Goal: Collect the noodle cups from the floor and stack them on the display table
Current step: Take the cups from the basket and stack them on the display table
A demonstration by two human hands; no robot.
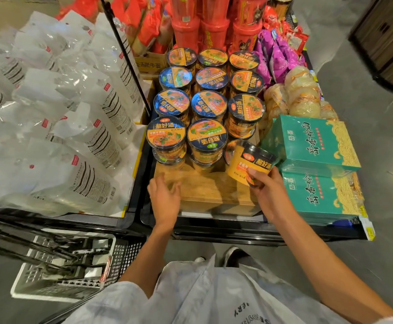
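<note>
Cups mostly placed: noodle cups [206, 106] stand in three columns on the wooden bench [205, 188], the front ones stacked two high. Gap at the front of the right-hand column, where a single cup's lid shows just behind the one in hand. Front strip of bench bare.

Right hand [266, 185] grips one held cup [250, 162] round its side, fingers curled on the orange label, cup tilted with its base toward the person, just above that front-right spot. Judged: this cup goes on that low stack.

Left hand [165, 197] holds nothing, fingers spread and loosely bent, hovering over the bench's front edge near the left column.

White crate [27, 284] on the floor at lower left; no cups visible in it. Whether more remain on the floor, cannot tell.

Green boxes [312, 146] just right of the cups, white pouches [62, 113] left.
</note>
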